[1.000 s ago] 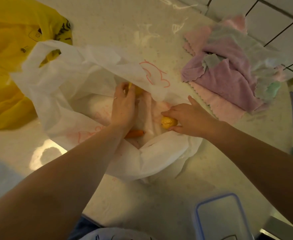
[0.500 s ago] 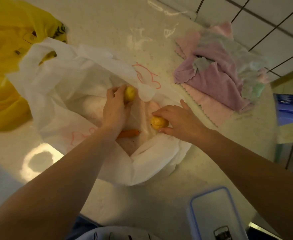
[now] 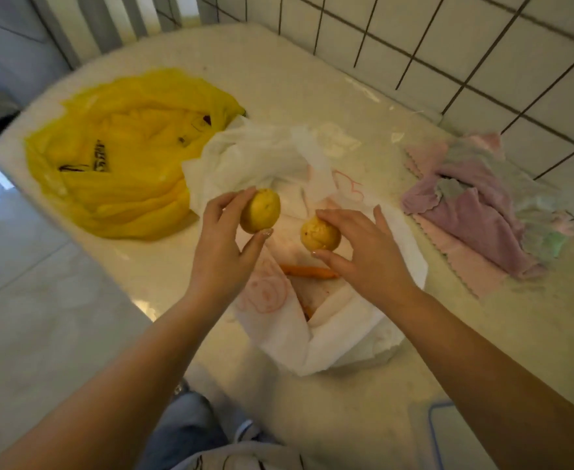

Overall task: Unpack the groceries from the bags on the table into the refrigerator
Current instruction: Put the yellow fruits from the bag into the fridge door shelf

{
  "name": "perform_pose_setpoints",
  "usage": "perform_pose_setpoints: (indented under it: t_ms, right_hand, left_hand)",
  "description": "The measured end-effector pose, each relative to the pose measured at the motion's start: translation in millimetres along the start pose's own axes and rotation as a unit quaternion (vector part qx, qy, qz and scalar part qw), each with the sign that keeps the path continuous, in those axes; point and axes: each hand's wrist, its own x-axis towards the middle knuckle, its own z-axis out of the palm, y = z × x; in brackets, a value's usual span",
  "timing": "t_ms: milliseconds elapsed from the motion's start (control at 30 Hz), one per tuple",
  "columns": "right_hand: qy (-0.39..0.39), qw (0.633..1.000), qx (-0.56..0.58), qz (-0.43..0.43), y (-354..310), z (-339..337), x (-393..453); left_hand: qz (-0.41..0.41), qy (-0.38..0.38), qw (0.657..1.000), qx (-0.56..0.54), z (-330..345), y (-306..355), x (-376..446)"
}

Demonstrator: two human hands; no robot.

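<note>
Both forearms bare from wrist to frame edge, no sleeves showing; left hand and right hand without gloves, watch or bracelet, fingernails longish with a pale glossy finish. Below the near edge of the tabletop: blue denim trousers, faded, with a small metal fitting at the hip. Nearer the camera than that edge, at the bottom of the view, a pale top with thin dark line markings, print too cut off to read.
</note>
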Motion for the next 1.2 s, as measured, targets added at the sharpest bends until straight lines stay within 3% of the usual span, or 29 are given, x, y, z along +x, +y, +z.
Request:
perform_pose_setpoints:
  t_ms: [233, 433, 767, 1200]
  right_hand:
    - [0.013, 0.991, 0.106, -0.077, -109.4, 25.9, 51.7]
    - [0.01, 0.975, 0.155, -0.16, -231.9, 91.5, 96.4]
    - [-0.046, 0.949, 0.123, -0.286, -435.8, 213.0, 162.1]
    - [-0.11, 0.917, 0.114, -0.366, -555.5, 320.7, 292.5]
  left_hand:
    - [0.015, 0.102, 0.994, -0.018, -109.5, -37.2, -4.6]
    - [-0.013, 0.156, 0.988, 0.003, -237.1, -100.8, -33.3]
    - [-0.08, 0.237, 0.966, 0.063, -422.5, -203.0, -75.9]
    - [-0.159, 0.318, 0.933, 0.045, -540.6, -319.8, -27.9]
